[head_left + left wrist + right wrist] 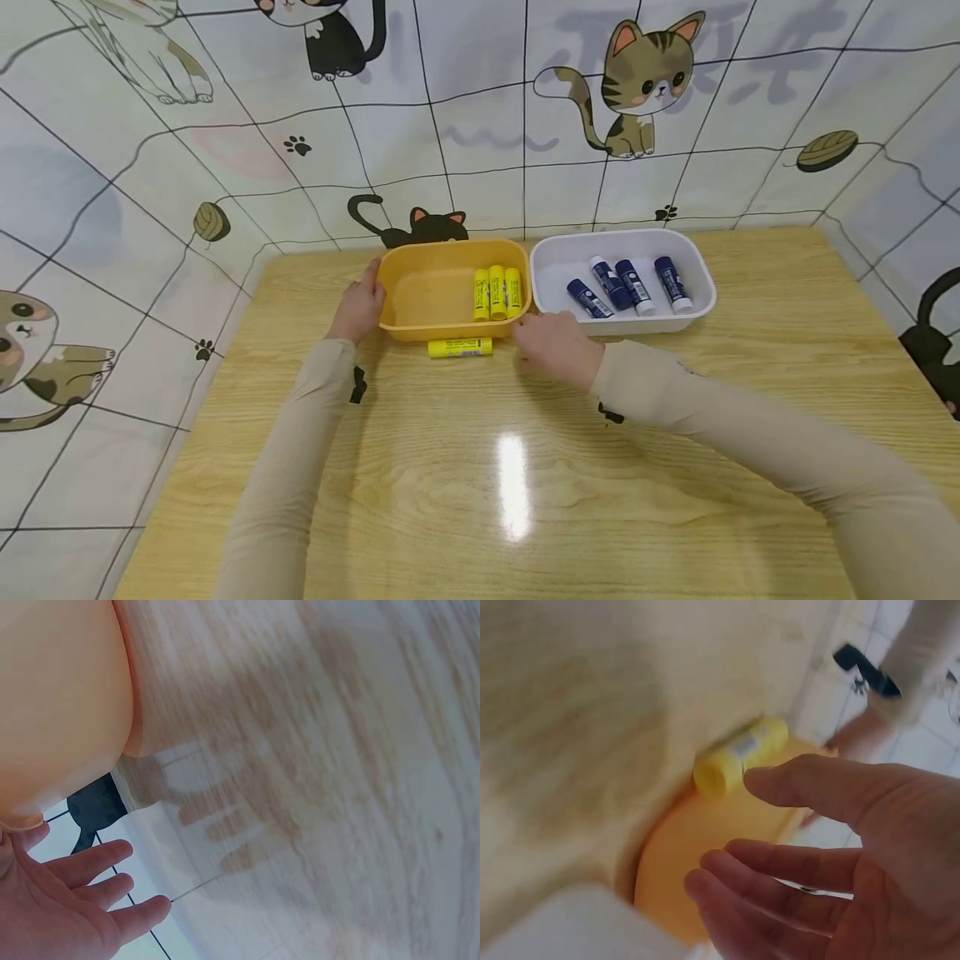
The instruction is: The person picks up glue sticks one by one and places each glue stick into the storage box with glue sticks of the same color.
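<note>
A yellow-orange basket (420,327) stands by the back wall with three yellow glue sticks (497,293) in its right part. Another yellow glue stick (460,347) lies crosswise on the table along its front side. My left hand (358,307) is at the basket's left end; in the left wrist view its fingers (142,919) are spread beside the basket wall, and a fingertip meets the rim. My right hand (558,346) is by the front right corner. In the right wrist view, thumb and fingers are apart near the loose glue stick (742,756), holding nothing.
A white basket (637,327) with several blue glue sticks (633,285) stands right beside the yellow-orange one. Behind both rises a wall covering (480,125) with cat drawings. The wooden table (420,467) extends toward me, with a bright reflection on it.
</note>
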`<state>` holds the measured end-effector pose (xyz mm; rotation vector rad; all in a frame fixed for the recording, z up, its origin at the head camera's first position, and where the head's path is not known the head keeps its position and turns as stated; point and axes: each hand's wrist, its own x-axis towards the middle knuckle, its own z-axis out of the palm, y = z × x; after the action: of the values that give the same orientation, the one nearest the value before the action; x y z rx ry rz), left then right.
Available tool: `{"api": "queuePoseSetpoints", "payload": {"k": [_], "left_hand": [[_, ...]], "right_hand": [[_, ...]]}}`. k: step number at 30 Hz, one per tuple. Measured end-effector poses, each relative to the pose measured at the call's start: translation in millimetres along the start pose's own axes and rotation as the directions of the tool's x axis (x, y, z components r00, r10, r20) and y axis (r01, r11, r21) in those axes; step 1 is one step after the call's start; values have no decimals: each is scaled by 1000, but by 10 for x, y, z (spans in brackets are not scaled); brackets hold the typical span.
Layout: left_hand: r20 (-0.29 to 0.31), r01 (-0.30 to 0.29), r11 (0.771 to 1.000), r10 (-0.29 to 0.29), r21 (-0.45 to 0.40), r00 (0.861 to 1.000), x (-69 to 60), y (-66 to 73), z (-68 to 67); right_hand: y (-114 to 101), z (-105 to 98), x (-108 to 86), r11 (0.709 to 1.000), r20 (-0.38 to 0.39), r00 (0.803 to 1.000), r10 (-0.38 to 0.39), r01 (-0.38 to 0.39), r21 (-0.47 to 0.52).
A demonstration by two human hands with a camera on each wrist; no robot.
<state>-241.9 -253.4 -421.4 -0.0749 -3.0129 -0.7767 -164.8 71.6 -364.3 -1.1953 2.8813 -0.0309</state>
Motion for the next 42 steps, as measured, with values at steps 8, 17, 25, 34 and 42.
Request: {"api": "queuePoseSetpoints", "payload": {"k": [8, 17, 25, 34, 42], "left_hand": [[14, 20, 1000, -20, -6, 1000, -3, 11, -4], [31, 30, 999, -29, -45, 999, -10, -10, 15], [36, 46, 997, -44, -56, 998, 8, -14, 24], [51, 56, 998, -54, -26, 997, 4, 7, 13], [60, 63, 998, -62, -15, 996, -5, -1, -5]], "right_hand": [[-287, 272, 174, 992, -57, 994, -88, 82, -99], [-462, 432, 353, 981, -109, 993, -51, 29, -193], [-591, 470, 451, 980, -182, 983, -31, -6, -201], [-721, 546, 630, 986, -178, 984, 5, -34, -161], [-777, 511, 684, 999, -94, 995, 41, -44, -30]]}}
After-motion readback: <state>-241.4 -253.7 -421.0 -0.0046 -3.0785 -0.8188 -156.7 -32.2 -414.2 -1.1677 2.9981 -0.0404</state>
